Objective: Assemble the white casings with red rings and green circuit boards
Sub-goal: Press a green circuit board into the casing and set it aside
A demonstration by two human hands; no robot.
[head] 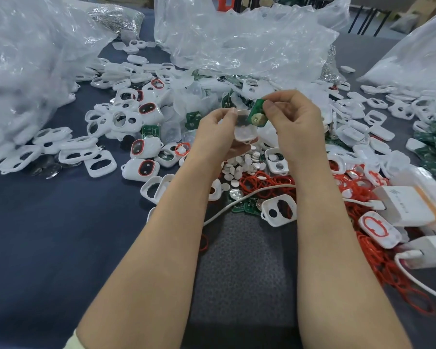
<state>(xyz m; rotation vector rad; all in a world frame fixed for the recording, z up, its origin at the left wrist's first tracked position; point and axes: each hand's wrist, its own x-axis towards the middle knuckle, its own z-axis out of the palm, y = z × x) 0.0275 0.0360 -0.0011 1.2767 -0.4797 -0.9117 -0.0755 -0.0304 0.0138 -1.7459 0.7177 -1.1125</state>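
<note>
My left hand (218, 133) grips a white casing (245, 128), held up above the pile at the middle of the view. My right hand (296, 117) pinches a green circuit board (256, 114) between thumb and fingers, tilted against the casing's upper right edge. Loose red rings (267, 183) lie in a heap below my hands, and more spread to the right. White casings (141, 149), some with red rings fitted, are scattered to the left. Green circuit boards (247, 206) lie near my forearms.
Big clear plastic bags (237, 41) stand behind and at the left (23, 71). Small white discs (244, 163) sit under my hands. A white box (410, 207), a white charger (428, 250) and its cable (227, 209) lie at the right. More green boards (435, 144) lie far right.
</note>
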